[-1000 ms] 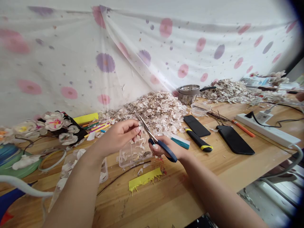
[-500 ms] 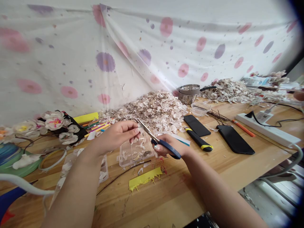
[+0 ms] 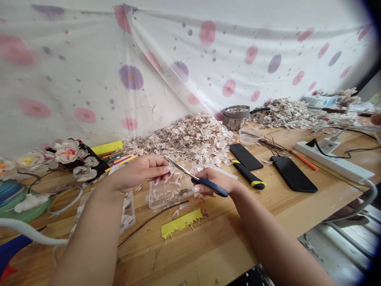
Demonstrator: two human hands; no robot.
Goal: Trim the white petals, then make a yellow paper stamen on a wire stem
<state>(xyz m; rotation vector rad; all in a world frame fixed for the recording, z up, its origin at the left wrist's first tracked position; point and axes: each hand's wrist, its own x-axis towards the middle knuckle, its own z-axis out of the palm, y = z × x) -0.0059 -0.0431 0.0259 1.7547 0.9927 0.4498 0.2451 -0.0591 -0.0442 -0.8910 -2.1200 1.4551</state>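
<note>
Scissors point(image 3: 208, 184) flatter vs. a sec ago, R hand point(image 3: 218, 178) grip clamped on them, L hand point(image 3: 145, 171) pinching pale bit point(image 3: 170, 169)

The pale fragment at the fingertips of the left hand point(image 3: 145, 171) is too small to identify; whether the blade tips touch it cannot be determined. The right hand point(image 3: 214, 179) partly conceals the handles of the scissors point(image 3: 206, 183). The left forearm point(image 3: 92, 226) obscures part of a clear tray point(image 3: 133, 216), and both it and the right forearm point(image 3: 270, 230) run out of view at the lower edge. A blue-and-green container point(image 3: 32, 210) and a blue-and-red object point(image 3: 10, 250) are cut off at the left edge. A brownish shape point(image 3: 376, 118) at the right edge is blurred, cropped and unidentifiable. Print on the white adapter point(image 3: 330, 145) is illegible.
</note>
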